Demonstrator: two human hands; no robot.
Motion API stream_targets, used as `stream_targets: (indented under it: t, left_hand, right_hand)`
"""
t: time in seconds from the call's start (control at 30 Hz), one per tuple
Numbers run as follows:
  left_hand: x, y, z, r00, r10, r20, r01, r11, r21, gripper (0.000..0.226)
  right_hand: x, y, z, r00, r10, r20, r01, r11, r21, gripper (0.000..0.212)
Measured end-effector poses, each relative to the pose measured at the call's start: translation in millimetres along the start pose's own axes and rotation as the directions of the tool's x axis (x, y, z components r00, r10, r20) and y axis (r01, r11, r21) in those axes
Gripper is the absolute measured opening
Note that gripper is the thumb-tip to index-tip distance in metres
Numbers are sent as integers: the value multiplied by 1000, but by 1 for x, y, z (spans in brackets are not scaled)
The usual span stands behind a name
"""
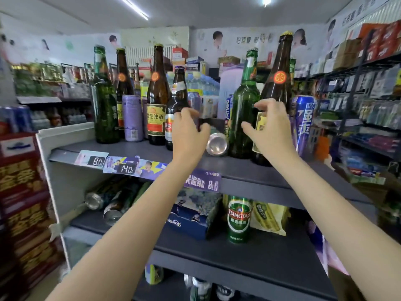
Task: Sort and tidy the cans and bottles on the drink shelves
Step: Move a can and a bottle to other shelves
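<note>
Green bottle (244, 118), brown bottle (276, 92), lilac can (132, 118), dark grey shelf (249, 170).

This is a small shop. A grey metal shelf unit (249, 170) carries beer bottles (157, 94) and cans (239, 218) in rows, with price tags (127, 169) clipped along its front edge. More racks of packaged goods (368, 109) line the right wall, stacked cartons (377, 42) sit on top, and advertising posters (238, 44) cover the walls under strip lights.
</note>
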State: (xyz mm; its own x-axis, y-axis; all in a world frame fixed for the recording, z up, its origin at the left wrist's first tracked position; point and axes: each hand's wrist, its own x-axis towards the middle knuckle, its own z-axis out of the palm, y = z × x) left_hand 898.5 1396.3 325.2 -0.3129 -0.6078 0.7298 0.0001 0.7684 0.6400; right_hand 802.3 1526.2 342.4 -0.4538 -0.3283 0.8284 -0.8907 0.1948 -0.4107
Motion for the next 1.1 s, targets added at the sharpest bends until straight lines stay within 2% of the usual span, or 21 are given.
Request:
stream_targets:
  t: [0.1,0.17,0.27,0.37,0.47,0.53,0.67,0.8,1.0,1.1]
  left_hand:
    - [3,-37,-19,995,-97,-3,95,971,219,31]
    - [7,-57,-34,995,-103,-9,99,926,364,34]
    - [16,-82,-59,995,-98,-24,98,883,460,34]
    - [24,-108,-84,994,-100,-37,104,854,509,33]
    - [27,-143,-109,996,-81,-37,88,828,554,32]
    - [29,-166,-123,997,-81,-18,77,821,566,42]
    - [35,-198,-132,1000,2,19,-12,823,568,56]
    - [35,-205,-129,994,112,-11,-85,809,582,36]
    - [34,-210,-130,991,136,2,-118,856,504,28]
    - [30,-206,-142,996,89,-31,-78,961,264,29]
  right_hand:
    - [5,-15,19,992,25,122,-35,996,83,48]
    - [10,-23,37,973,77,217,-103,988,114,52]
    - [20,-35,69,930,141,339,-193,973,125,66]
    - [40,-54,104,900,186,395,-248,962,112,81]
    - [62,-72,144,872,311,378,-386,912,139,96]
    - [69,-78,170,852,406,330,-480,857,186,102]
    - [65,-83,203,855,501,131,-518,831,204,93]
    - [59,-89,201,837,547,15,-536,814,223,82]
    - [37,-131,158,873,486,-47,-407,777,481,71]
    - [20,-164,129,921,389,31,-346,778,525,62]
